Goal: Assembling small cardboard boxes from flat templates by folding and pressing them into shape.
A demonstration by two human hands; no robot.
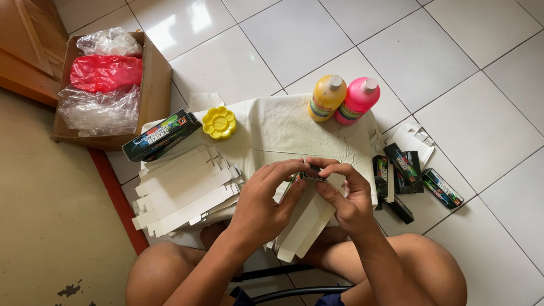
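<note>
Both hands meet over a small cloth-covered table (272, 127). My left hand (266, 198) and my right hand (343, 195) pinch the top end of a flat, unfolded white carton blank (303, 226), whose dark printed side shows between the fingertips. The blank hangs down toward my knees. To the left of my left hand lies a fanned stack of the same white carton blanks (184, 190).
A yellow flower-shaped palette (219, 122), a yellow paint bottle (326, 97) and a pink paint bottle (358, 100) stand on the cloth. A dark printed box (161, 136) lies at left. Several assembled dark cartons (416, 178) sit at right. A cardboard box (153, 85) holds plastic bags.
</note>
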